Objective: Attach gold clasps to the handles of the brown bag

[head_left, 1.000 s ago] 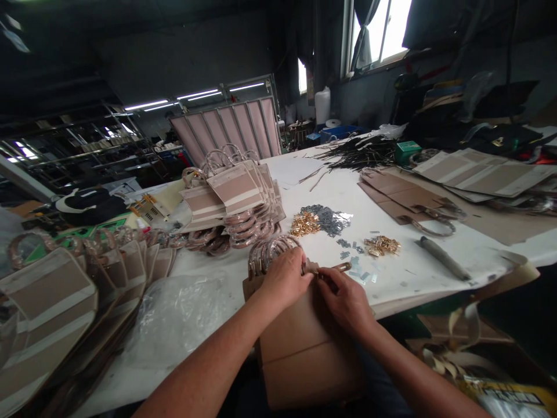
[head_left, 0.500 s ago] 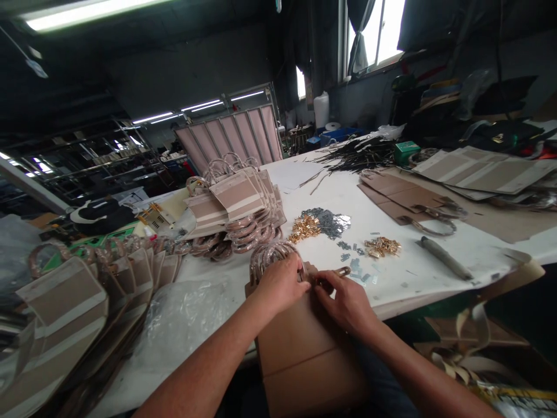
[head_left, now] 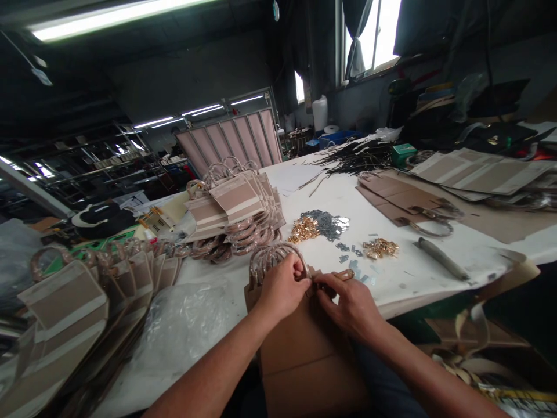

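Brown bag panels (head_left: 304,348) with plastic-wrapped looped handles (head_left: 267,255) are stacked at the table's front edge, in front of me. My left hand (head_left: 285,284) is closed at the base of the nearest handle, thumb and fingers pinched by the panel's top edge. Close beside it, my right hand (head_left: 348,299) is closed around a slim brown piece (head_left: 347,274) whose rounded, slotted end sticks out past the knuckles. Its fingertips almost meet my left thumb at the panel. The small spot between the fingertips is mostly hidden.
Gold metal fittings (head_left: 304,229) and thin grey metal plates (head_left: 328,223) lie in piles ahead, with a smaller gold pile (head_left: 381,248) rightward. A grey-green marker-like stick (head_left: 442,259) lies at right. Stacked bag panels (head_left: 237,197) and clear plastic (head_left: 187,319) are on the left.
Both hands stay at the panel's top edge, with small finger shifts. My right fingertips have moved slightly closer to my left thumb. The view has tilted a little.
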Demonstrator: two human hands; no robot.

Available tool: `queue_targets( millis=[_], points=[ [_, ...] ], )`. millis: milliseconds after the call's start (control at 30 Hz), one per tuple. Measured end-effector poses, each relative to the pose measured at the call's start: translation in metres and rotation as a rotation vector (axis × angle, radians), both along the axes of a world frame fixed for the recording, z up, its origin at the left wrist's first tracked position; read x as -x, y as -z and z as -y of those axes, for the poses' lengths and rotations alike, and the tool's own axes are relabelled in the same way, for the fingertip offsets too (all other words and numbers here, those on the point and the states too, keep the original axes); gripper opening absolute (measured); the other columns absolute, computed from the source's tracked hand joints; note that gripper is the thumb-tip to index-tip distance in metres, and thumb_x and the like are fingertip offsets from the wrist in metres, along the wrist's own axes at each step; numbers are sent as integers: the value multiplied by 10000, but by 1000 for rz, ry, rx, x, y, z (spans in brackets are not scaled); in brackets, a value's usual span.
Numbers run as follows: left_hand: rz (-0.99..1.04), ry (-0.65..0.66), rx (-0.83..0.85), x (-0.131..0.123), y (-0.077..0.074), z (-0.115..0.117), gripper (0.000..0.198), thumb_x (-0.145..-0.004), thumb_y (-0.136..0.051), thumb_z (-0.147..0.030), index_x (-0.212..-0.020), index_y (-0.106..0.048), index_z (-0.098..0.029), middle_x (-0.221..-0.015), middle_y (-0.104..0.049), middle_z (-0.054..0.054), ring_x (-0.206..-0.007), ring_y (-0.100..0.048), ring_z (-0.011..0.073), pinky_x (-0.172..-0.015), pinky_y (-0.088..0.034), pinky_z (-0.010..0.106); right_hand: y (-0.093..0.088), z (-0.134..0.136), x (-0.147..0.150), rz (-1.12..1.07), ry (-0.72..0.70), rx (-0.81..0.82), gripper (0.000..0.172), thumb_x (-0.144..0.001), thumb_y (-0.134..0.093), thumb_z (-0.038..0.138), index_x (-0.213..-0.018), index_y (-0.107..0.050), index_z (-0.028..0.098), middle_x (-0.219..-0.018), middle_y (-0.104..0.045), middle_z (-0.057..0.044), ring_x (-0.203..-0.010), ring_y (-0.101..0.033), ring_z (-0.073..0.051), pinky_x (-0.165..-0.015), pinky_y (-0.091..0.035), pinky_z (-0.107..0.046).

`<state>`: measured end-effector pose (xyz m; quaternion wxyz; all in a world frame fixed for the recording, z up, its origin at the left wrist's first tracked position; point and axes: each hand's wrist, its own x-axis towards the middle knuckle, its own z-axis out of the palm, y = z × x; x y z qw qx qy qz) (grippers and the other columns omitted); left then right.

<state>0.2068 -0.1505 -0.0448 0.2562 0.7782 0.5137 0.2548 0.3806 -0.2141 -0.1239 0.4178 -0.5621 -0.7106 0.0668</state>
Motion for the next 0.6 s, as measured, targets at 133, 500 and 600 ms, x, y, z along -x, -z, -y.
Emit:
queue_targets(
  millis=[133, 500, 600],
  points=[
    [20, -28, -47, -4, -1, 7, 274, -757, -696, -71, -775, -475, -231, -710, -544, -74, -659, -493, 132, -646, -321, 288, -8, 0, -3, 136, 49, 48, 259, -923, -604, 256, -1118, -766, 309, -810, -727, -14, -751, -669, -252, -670, -408, -321],
    [-15, -26, -91, 1, -15, 13, 276, -813, -745, -128, -803, -489, -231, -722, -584, -71, -671, -509, 136, -667, -330, 293, -2, -6, -6, -211, -24, 53, 301, -1043, -522, 383, -1210, -766, 331, -1078, -799, -24, -910, -754, -269, -807, -557, -355],
    [-15, -36, -94, 2, -17, 15, 282, -813, -740, -121, -786, -482, -230, -700, -575, -73, -649, -499, 133, -649, -321, 289, -4, -6, -4, -184, -19, 84, 266, -1031, -527, 390, -1141, -756, 312, -982, -792, -19, -819, -745, -260, -748, -535, -345]
  ],
)
